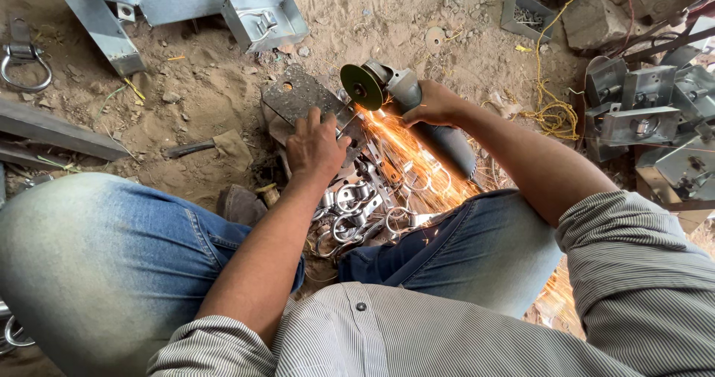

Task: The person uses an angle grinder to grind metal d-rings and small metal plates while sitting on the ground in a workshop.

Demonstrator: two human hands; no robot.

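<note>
My right hand (434, 103) grips a grey angle grinder (406, 87) whose disc (362, 87) throws orange sparks toward my legs. My left hand (316, 146) presses down on a small metal piece against a dark steel plate (296, 93) lying on the sandy ground. The disc's edge meets the piece just right of my left fingers. A pile of shiny metal rings and brackets (356, 212) lies between my knees.
Galvanised channel pieces (261, 16) lie at the top left, steel bars (52, 128) at the left. A stack of metal brackets (648, 116) stands at the right beside a tangled yellow cord (553, 113). A hammer (208, 148) rests on the sand.
</note>
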